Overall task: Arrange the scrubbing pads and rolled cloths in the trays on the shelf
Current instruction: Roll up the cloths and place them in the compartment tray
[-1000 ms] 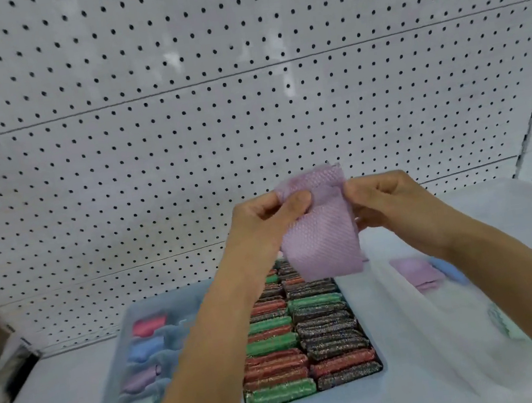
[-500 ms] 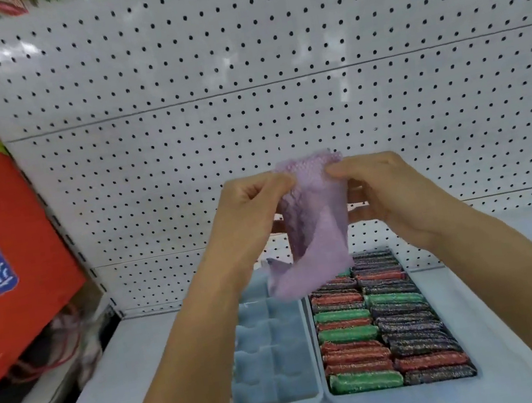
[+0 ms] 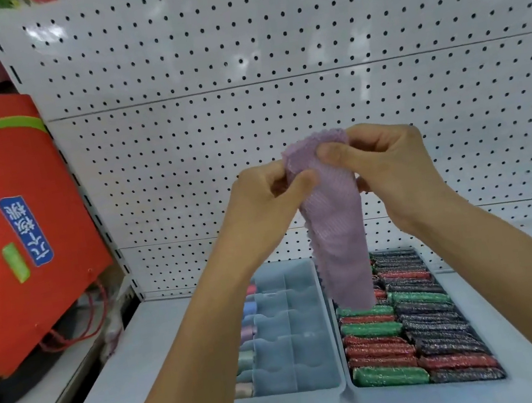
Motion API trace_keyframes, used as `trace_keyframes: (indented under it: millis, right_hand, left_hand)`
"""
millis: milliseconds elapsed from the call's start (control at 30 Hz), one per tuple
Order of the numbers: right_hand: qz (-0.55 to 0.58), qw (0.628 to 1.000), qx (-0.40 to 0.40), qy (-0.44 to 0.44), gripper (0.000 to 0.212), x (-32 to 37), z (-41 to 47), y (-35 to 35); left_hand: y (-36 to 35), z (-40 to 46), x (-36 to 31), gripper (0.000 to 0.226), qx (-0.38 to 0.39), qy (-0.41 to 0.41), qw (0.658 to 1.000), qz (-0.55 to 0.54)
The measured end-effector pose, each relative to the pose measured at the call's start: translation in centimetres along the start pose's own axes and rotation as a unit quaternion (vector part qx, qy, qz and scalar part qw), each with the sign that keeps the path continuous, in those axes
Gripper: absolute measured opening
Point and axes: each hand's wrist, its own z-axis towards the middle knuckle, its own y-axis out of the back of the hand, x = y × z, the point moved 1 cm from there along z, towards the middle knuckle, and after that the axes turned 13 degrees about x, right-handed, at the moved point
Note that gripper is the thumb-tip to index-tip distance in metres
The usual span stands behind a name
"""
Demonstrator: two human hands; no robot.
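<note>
Head view: both hands, left hand (image 3: 265, 194) and right hand (image 3: 386, 162), pinching purple cloth (image 3: 333, 222) top edge, letting it hang above divided tray (image 3: 327, 323), probably prepping roll.

A shop — white pegboard (image 3: 271, 62) backing behind the hands, a display shelf (image 3: 145, 374) below with trays (image 3: 345, 393) of stocked goods.

A pale shelf (image 3: 153, 383) carries a divided blue tray (image 3: 321, 396) and, touching it, a pad-filled tray (image 3: 351, 392).
</note>
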Motion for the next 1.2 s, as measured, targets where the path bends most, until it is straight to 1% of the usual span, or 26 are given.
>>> trace_keyframes:
  millis: [100,167,233,300,333,400,433,467,567,633,700,767,833,867,933,1000,1100,1167,1200]
  right_hand:
    - [-0.008,1.000,0.025,-0.011,0.014,0.0,0.1,0.3]
    - [-0.017,0.999,0.034,-0.006,0.016,0.0,0.2,0.4]
    - [-0.028,0.999,0.022,0.010,0.014,0.3,0.4,0.6]
    - [-0.021,0.999,0.014,0.020,0.010,0.9,0.9,0.8]
    - [-0.013,1.000,0.014,0.021,0.009,1.1,1.3,0.9]
    - [-0.014,1.000,0.008,0.017,0.011,1.3,2.0,1.3]
    - [-0.019,1.000,0.006,0.014,0.013,1.2,2.3,1.4]
    - [-0.024,1.000,0.006,0.013,0.014,1.2,2.5,1.6]
    - [-0.028,0.999,0.019,0.019,0.019,1.2,2.4,1.8]
    - [-0.043,0.997,0.046,0.034,0.020,1.2,1.9,2.1]
    - [-0.068,0.992,0.089,0.056,0.017,1.0,0.9,2.6]
    - [-0.095,0.983,0.140,0.069,0.018,0.5,-0.4,3.0]
    - [-0.126,0.973,0.183,0.068,0.017,-0.3,-2.4,3.3]
    - [-0.149,0.966,0.200,0.066,0.018,-0.8,-3.4,3.3]
    - [-0.193,0.953,0.220,0.073,0.020,-2.2,-5.2,3.2]
    - [-0.262,0.927,0.236,0.125,0.021,-4.0,-6.2,3.1]
    - [-0.414,0.843,0.257,0.229,0.027,-6.1,-7.1,3.2]
    - [-0.477,0.794,0.262,0.272,0.028,-6.7,-7.3,3.6]
    - [-0.501,0.772,0.265,0.288,0.027,-6.9,-7.4,3.7]
  left_hand:
    - [-0.1,0.4,0.0,0.031,0.008,-0.003,1.000,0.005]
    - [-0.3,0.5,-0.5,0.035,0.012,-0.011,1.000,-0.011]
    - [-0.6,0.6,-0.5,0.047,0.012,0.001,0.996,-0.091]
    - [-1.0,0.5,0.4,0.059,0.049,0.046,0.982,-0.178]
    - [-1.5,0.3,1.0,0.056,0.082,0.065,0.974,-0.201]
    - [-3.3,-0.6,2.4,0.043,0.133,0.094,0.972,-0.171]
    - [-4.3,-1.1,3.1,0.038,0.145,0.102,0.972,-0.153]
    - [-5.3,-1.6,3.6,0.035,0.140,0.113,0.971,-0.155]
    - [-6.9,-1.9,5.1,0.044,0.077,0.164,0.964,-0.197]
    - [-6.5,-1.7,5.8,0.048,0.064,0.218,0.948,-0.221]
    - [-5.8,-1.4,6.7,0.042,0.077,0.263,0.924,-0.268]
    - [-5.1,-1.2,7.2,0.042,0.089,0.274,0.901,-0.325]
    - [-4.3,-1.2,7.4,0.032,0.089,0.270,0.895,-0.345]
    - [-4.1,-1.1,7.6,0.029,0.094,0.267,0.891,-0.355]
    - [-4.0,-1.0,7.8,0.031,0.100,0.274,0.875,-0.386]
    - [-4.1,-1.0,7.6,0.032,0.082,0.290,0.863,-0.406]
    - [-4.4,-0.8,7.8,0.031,0.070,0.292,0.856,-0.421]
    - [-4.5,-0.8,7.7,0.036,0.076,0.287,0.847,-0.441]
    - [-4.5,-0.8,7.7,0.035,0.080,0.284,0.839,-0.457]
